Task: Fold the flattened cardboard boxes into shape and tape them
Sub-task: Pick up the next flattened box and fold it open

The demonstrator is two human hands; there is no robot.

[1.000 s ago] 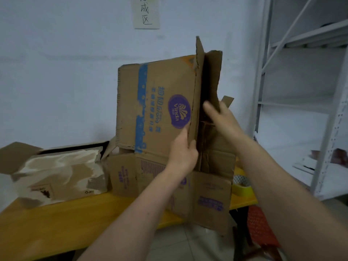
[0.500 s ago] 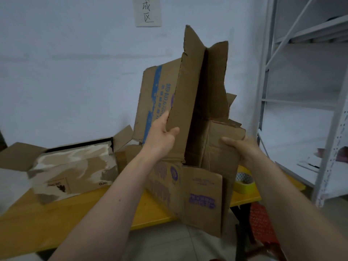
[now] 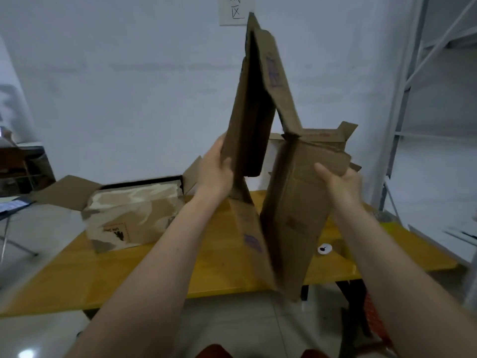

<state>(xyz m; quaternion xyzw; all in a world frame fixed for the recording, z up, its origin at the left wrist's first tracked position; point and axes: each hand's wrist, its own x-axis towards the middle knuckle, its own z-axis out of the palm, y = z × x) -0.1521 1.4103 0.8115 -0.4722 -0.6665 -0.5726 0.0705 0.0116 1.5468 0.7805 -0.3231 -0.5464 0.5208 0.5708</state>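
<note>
Hands held a half-opened cardboard box upright above the near edge of the yellow table. The left hand gripped the lower edge of the tall left panel, with the thumb in front and the fingers behind it. The right hand gripped the right panel, the thumb pressed on its front face and the fingers wrapped behind the edge. The two panels stood apart at the bottom and leaned together near the top, so a dark gap showed between them. The lower flaps of the box hung down past the table edge. Purple print was on some flaps, too blurred to read. On the table to the left lay another brown box with its flaps open. Just to the right of the held box a small white round object sat on the table. A white metal shelf rack stood at the right, and a paper sign was on the wall
</note>
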